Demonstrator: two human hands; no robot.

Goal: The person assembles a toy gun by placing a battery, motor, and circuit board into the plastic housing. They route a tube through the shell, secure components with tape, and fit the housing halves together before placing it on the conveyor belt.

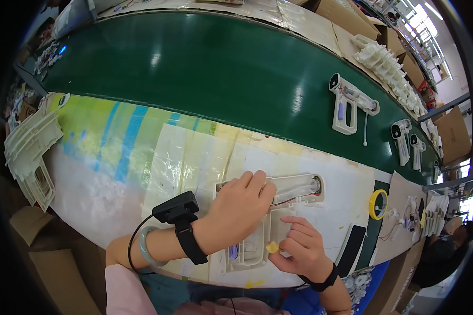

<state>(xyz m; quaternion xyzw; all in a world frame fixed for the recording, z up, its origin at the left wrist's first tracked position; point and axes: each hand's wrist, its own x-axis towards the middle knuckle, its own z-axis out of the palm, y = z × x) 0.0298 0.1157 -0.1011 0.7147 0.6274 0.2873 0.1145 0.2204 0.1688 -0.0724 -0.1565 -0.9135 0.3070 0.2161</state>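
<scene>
In front of me on the worktable lies a white plastic gun-shaped housing half (pixel 266 247), its inside facing up. A clear tube (pixel 299 190) and thin red and black wires run along its upper arm, and a purple cylindrical part (pixel 233 252) sits in the handle. My left hand (pixel 242 207) is closed over the housing's upper left part, fingers curled down; its fingertips and whatever they pinch are hidden. Just right of the handle, my right hand (pixel 302 252) pinches a small yellow piece of tape (pixel 272 247) between thumb and finger.
A yellow tape roll (pixel 378 204) and a black phone-like slab (pixel 351 251) lie to the right. Beyond, a green conveyor belt (pixel 194 63) carries several similar assemblies (pixel 347 104). Stacked white shells (pixel 34 152) stand at the left edge. A person (pixel 446 252) is at the far right.
</scene>
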